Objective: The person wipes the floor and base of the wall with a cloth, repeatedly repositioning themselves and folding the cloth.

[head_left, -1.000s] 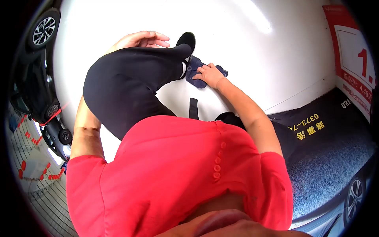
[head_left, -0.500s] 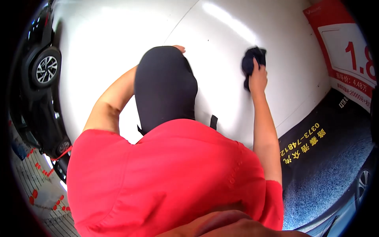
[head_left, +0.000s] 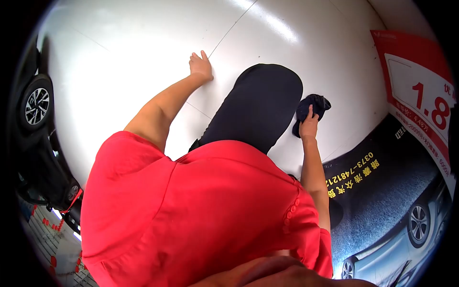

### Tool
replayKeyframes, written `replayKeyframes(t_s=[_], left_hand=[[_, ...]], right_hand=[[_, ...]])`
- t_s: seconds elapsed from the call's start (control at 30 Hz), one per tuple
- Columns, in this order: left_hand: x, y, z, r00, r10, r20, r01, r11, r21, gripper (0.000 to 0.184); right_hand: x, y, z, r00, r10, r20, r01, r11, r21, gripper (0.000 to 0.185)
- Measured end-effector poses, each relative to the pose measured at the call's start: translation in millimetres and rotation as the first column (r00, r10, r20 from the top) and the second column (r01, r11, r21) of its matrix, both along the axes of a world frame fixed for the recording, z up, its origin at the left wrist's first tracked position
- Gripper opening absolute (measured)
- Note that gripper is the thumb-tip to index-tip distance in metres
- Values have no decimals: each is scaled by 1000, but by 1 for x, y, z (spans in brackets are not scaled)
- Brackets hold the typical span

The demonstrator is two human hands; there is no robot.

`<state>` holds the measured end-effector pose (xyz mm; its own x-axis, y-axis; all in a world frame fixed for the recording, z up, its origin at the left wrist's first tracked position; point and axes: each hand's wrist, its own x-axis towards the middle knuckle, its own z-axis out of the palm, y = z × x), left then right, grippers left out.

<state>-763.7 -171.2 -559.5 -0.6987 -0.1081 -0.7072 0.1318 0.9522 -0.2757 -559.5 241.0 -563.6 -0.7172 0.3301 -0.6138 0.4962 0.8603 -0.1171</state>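
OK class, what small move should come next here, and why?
Probably sweep the right hand and the dark cloth outward over the white floor: the cloth lies under the fingers close by the bent knee, with open floor beyond.

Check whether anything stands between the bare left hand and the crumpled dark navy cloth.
Yes: the bent leg in black trousers stands between the left hand and the cloth. Nothing visible separates the right hand from the cloth; its fingers are on it.
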Motion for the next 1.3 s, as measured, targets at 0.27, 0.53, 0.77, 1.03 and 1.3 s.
replayKeyframes(t_s=[0.27,0.53,0.77,1.03,1.3], left_hand=[[10,-15,-19,996,9,-91,-8,1000,17,115],[17,-24,-13,976,-107,-190,120,991,59,97],[-19,-67,12,942,-130,-310,130,991,-20,102],[-33,-67,12,993,102,55,-91,982,-164,123],[-33,-70,6,992,117,40,-111,984,-143,122]], right_hand=[[-17,0,-7,994,-43,103,59,986,-159,86],[-31,-47,1,973,-168,-157,110,940,-324,81],[-67,-114,34,888,123,-442,-278,911,-304,89],[-135,-146,-9,544,712,-445,-814,577,-72,58],[-256,-53,-32,722,446,-529,-497,866,53,70]])
